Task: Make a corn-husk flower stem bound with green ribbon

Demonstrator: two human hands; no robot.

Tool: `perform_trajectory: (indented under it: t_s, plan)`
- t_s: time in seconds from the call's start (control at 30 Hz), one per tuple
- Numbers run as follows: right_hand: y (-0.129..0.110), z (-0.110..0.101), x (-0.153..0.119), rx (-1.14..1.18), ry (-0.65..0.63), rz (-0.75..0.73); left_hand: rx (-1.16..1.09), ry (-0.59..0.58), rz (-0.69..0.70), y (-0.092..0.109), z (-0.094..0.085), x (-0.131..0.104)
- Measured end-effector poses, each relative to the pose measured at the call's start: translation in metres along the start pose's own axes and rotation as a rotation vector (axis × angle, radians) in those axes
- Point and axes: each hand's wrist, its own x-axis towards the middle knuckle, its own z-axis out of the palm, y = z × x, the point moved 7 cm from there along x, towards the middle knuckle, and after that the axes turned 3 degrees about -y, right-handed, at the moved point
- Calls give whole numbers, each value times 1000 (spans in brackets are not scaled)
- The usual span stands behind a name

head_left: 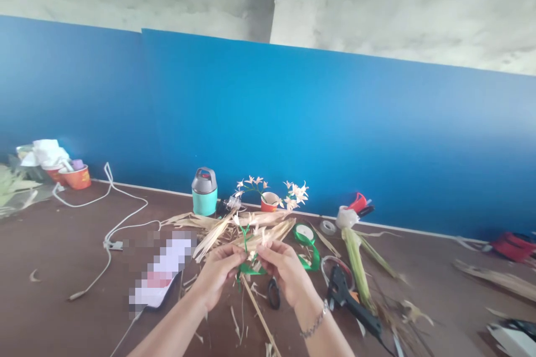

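Note:
My left hand pinches a green-wrapped flower stem topped with small pale husk flowers. Close beside it, my right hand is closed at the fingertips on a small pale husk flower. A strip of green ribbon tape runs below both hands and out to its roll at the right. Behind the hands lie dry corn husks. Black-handled scissors rest on the table near my right wrist. Finished-looking pale flower sprays lean from a paper cup.
A black glue gun and green husk stalks lie to the right. A teal flask stands at the back. Left are a blurred-out phone, a white cable and orange cups. A blue partition borders the table.

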Motion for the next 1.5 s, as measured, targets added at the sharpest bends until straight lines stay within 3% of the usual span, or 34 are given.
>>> perform_trajectory:
  t_s: [0.2, 0.43, 0.97, 1.27, 1.5]
  plan:
    - [-2, 6, 2, -47, 43, -81, 0, -18, 2, 0, 2, -1]
    - [-2, -1, 5, -103, 130, -183, 38, -5, -57, -1, 4, -4]
    - [-19, 4, -9, -302, 227, -308, 220, -70, 15, 4, 9, -5]
    - [-8, 7, -7, -27, 247, -265, 171, -86, 120, 12, 14, -10]
    - [10, 15, -16, 238, 322, -248, -14, -85, 92, 5, 14, -11]
